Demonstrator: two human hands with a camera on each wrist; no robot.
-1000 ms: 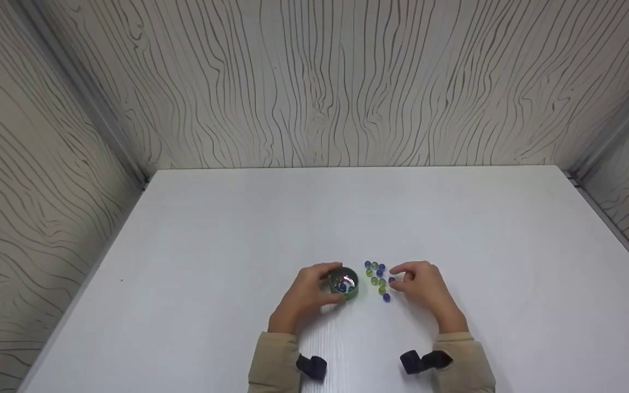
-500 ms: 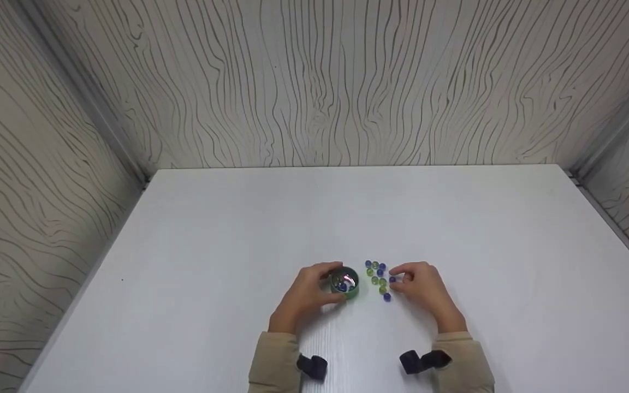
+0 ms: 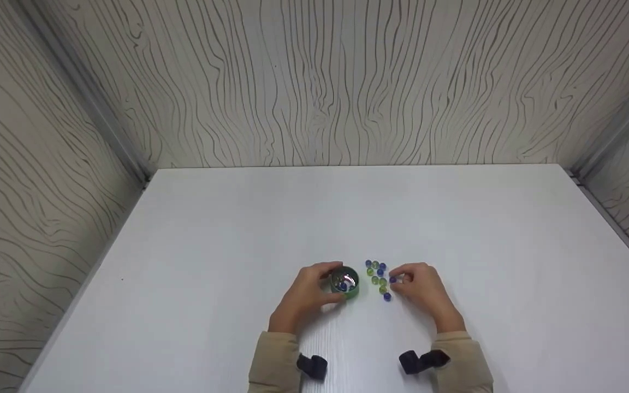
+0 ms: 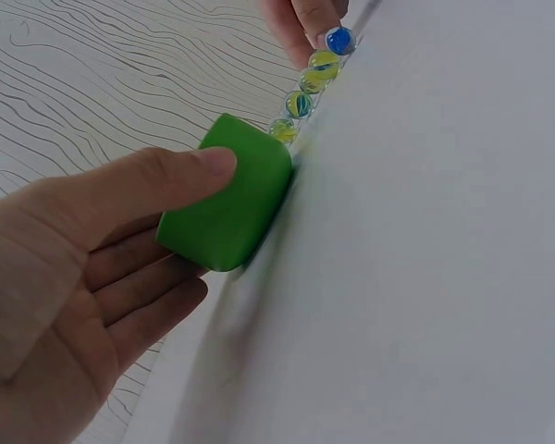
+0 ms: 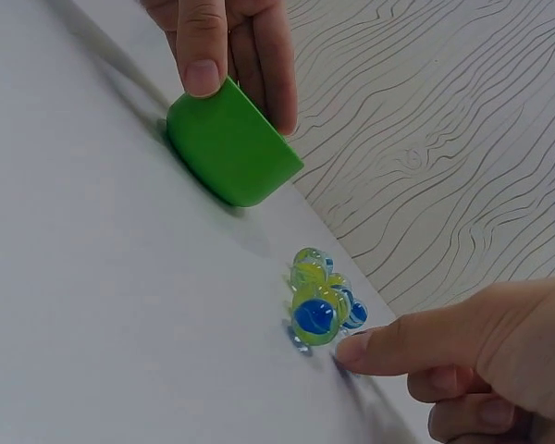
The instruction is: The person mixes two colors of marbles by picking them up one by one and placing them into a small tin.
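My left hand [image 3: 304,289] grips a small green cup [image 3: 352,294] on the white table, thumb on the near side and fingers round the far side. A few marbles lie inside it, a blue one [image 3: 343,286] among them. In the left wrist view the thumb lies flat along the wall of the green cup [image 4: 236,199]. My right hand [image 3: 426,286] pinches a blue marble [image 3: 392,280] between thumb and forefinger at the right edge of a loose group of blue and yellow-green marbles. The right wrist view shows the thumb [image 5: 398,347] close beside the marbles [image 5: 314,317].
The loose marbles [image 3: 375,280] lie between the cup and my right hand, with one blue marble [image 3: 387,297] nearest me. A white table [image 3: 227,229] spreads all around, bounded by wood-grain panels [image 3: 314,82] at the back and sides.
My right thumb and forefinger have closed slightly around the blue marble. The left hand and the green cup stay in place.
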